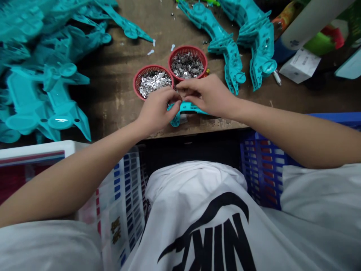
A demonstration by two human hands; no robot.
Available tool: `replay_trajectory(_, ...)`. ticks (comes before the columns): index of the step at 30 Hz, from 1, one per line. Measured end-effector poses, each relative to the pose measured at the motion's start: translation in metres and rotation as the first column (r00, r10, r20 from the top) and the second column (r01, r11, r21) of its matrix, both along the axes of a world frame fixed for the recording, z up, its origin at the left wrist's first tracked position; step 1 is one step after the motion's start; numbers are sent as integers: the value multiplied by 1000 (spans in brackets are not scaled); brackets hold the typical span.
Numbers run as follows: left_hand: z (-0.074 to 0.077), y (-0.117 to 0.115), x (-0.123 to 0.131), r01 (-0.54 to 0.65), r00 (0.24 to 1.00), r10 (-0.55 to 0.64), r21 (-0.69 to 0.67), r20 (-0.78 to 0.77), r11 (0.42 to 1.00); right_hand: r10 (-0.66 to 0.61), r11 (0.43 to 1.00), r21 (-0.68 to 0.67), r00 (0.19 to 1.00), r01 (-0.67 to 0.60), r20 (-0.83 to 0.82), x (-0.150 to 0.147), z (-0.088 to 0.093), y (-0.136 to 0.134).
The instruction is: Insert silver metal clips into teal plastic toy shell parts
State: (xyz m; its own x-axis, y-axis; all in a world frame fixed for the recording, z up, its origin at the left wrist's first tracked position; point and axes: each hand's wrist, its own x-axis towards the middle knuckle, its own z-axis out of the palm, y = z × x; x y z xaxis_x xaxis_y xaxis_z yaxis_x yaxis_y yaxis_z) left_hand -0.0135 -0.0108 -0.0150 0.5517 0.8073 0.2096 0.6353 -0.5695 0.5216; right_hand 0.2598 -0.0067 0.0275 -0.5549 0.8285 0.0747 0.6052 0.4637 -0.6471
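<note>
My left hand [159, 111] curls over a teal moulded plastic part [187, 107] lying at the front edge of the worn wooden bench [113, 82], and seems to grip it. My right hand [207, 95] comes in from the right, its fingertips pinched together close to the left hand's, just below the baskets. Whatever the pinch holds is hidden or too small to tell. Two small red mesh baskets sit right behind my hands, the left one [137, 81] and the right one [187, 48] both full of tiny silver metal pieces.
Heaps of teal moulded parts [34, 94] fill the bench's left side, and more [225, 45] lie at the back right. Small white plastic bits [150, 52] lie near the baskets. Below the bench edge stand a blue plastic crate [262, 171] and a white printed box [118, 199].
</note>
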Motion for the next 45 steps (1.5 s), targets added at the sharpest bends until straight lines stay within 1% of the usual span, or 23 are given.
replay_trajectory(2,-1,-4,1,88,979,-86,-1,-184,996,-24,999,-28,993,28,118,7,7,11)
replay_trajectory(4,1,-8,2,215,917,-210,-22,-338,976,-56,996,-54,979,68,197,16,12,22)
replay_trajectory(5,3,-9,2,277,881,-272,-44,-387,960,-70,994,-68,974,87,217,20,12,27)
replay_trajectory(7,6,-11,1,374,820,-374,-89,-433,923,-60,987,-132,972,92,227,27,9,34)
replay_trajectory(9,9,-10,-1,427,788,-428,-107,-442,898,-10,977,-208,976,56,216,30,4,37)
replay_trajectory(11,10,-8,-2,447,781,-440,-95,-443,890,72,966,-257,976,-17,205,31,-1,36)
replay_trajectory(15,5,-5,-3,478,774,-449,-52,-447,877,245,938,-296,947,-179,205,24,-6,30)
replay_trajectory(18,0,-5,-2,492,782,-447,-10,-435,871,322,922,-291,924,-256,208,18,-9,25)
replay_trajectory(21,-3,-5,-2,481,796,-423,28,-433,877,311,929,-273,925,-248,220,12,-15,18)
replay_trajectory(26,-4,-4,0,468,787,-399,34,-470,883,266,927,-333,928,-172,261,0,-24,7)
replay_trajectory(29,-4,-3,1,461,791,-400,23,-462,887,260,930,-329,925,-162,278,-3,-25,4)
replay_trajectory(33,-4,-2,1,452,807,-404,11,-431,892,262,934,-307,932,-181,250,-3,-26,3)
replay_trajectory(36,-5,-1,1,467,792,-405,27,-456,884,265,927,-329,934,-178,240,-4,-27,3)
replay_trajectory(40,-5,0,1,469,786,-405,24,-466,883,248,930,-336,929,-148,275,-5,-27,2)
replay_trajectory(42,-6,0,1,456,801,-405,11,-441,890,266,934,-315,918,-169,293,-5,-27,1)
replay_trajectory(45,-7,0,1,451,812,-410,0,-416,893,314,936,-253,902,-243,296,-4,-27,-1)
